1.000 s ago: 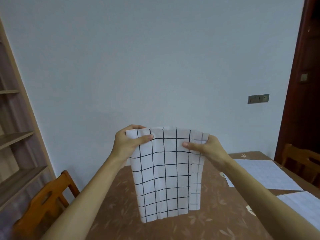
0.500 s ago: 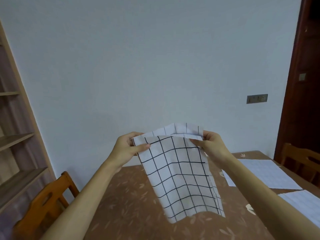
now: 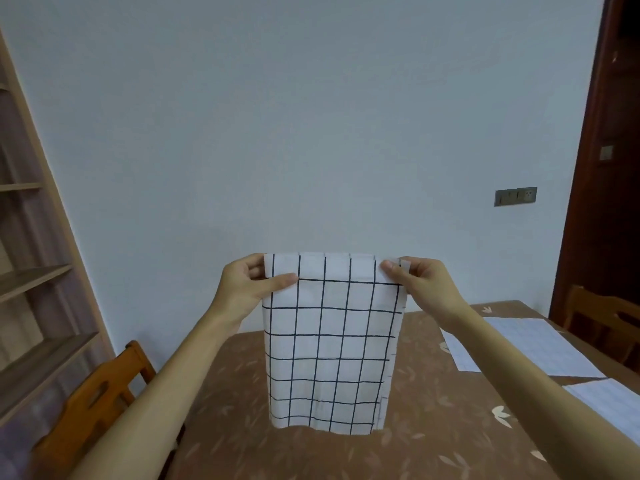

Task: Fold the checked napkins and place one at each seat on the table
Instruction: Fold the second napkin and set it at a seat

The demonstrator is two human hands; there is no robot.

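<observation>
Hanging straight now, not swinging like before, checked napkin (image 3: pixel 330 344) is getting pinched at top corners by left hand (image 3: pixel 247 289) & right hand (image 3: pixel 420 284); next fold looks ready.

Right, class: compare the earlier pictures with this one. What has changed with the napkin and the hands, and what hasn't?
The checked napkin, which swung out toward the right half a second ago, now hangs straight again, its top edge pulled level. The left hand and right hand keep pinching its top corners; nothing was let go. The two napkins on the table at the right lie as before.
</observation>
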